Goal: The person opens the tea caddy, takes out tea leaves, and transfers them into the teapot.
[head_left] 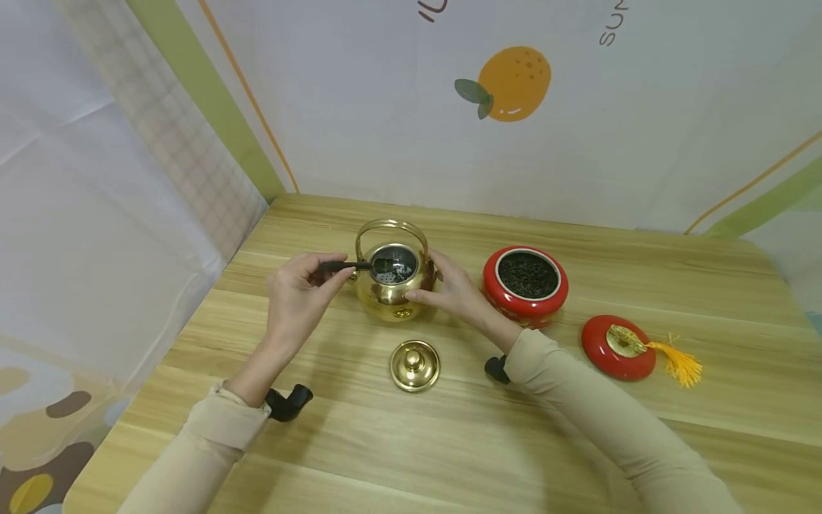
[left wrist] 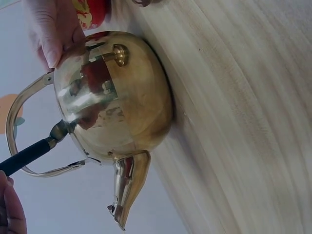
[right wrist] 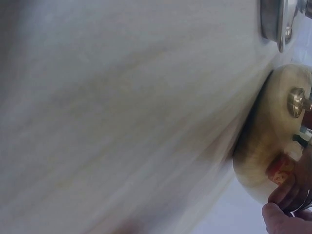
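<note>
In the head view my left hand [head_left: 295,296] pinches the dark handle of a small tea scoop [head_left: 347,266]. The scoop's head is at the open mouth of a gold teapot [head_left: 379,307], over a perforated strainer with dark tea leaves in it. My right hand [head_left: 452,289] grips the pot's right side, thumb in front and fingers behind, partly hidden. The left wrist view shows the scoop [left wrist: 27,155] slanting under the arched handle into the upright teapot [left wrist: 141,97]. The teapot's gold lid [head_left: 414,365] lies in front of it, knob up.
Right of the teapot stands an open red jar [head_left: 557,298] filled with dark tea leaves. Its red lid [head_left: 616,350], with a yellow tassel [head_left: 681,364], lies farther right. A white cloth wall [head_left: 398,143] with an orange print rises behind the wooden table [head_left: 398,450].
</note>
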`<move>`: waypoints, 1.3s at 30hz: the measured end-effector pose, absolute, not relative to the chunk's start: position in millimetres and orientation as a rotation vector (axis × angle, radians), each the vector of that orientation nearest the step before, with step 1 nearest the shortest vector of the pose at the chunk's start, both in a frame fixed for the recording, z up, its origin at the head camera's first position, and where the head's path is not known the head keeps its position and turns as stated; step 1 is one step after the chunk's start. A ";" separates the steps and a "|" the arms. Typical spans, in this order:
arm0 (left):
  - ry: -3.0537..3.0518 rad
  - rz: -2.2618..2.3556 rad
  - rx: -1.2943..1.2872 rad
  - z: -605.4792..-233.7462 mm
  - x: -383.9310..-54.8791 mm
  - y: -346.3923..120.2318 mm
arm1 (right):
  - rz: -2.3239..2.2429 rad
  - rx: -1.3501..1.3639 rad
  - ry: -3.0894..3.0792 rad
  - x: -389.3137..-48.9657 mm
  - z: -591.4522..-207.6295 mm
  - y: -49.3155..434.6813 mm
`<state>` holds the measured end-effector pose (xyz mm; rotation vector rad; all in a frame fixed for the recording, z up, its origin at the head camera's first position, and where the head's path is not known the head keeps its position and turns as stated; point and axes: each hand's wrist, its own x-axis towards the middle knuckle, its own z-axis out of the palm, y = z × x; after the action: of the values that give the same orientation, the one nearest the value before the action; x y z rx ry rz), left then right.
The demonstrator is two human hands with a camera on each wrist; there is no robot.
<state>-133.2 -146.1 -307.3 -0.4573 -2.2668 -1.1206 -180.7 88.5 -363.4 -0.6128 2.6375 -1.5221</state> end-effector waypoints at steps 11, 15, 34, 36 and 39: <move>-2.252 -1.025 -0.534 -308.4 -131.5 -144.8 | -1.519 -0.625 2.641 -180.6 -364.2 88.7; -2.232 -1.021 -0.551 -308.6 -131.0 -145.1 | -1.531 -0.624 2.634 -180.9 -364.2 88.1; -2.093 -1.244 -0.455 -311.9 -131.0 -147.2 | -1.531 -0.618 2.620 -180.1 -363.0 88.8; -2.085 -1.284 -0.437 -311.9 -130.9 -148.0 | -1.534 -0.621 2.618 -180.1 -363.1 88.8; -2.084 -1.365 -0.395 -312.4 -131.0 -149.3 | -1.534 -0.621 2.618 -180.1 -363.2 89.0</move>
<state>-131.0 -149.3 -312.4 -0.3948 -2.0838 -1.3651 -180.1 89.0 -363.2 -0.6213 2.6177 -1.5338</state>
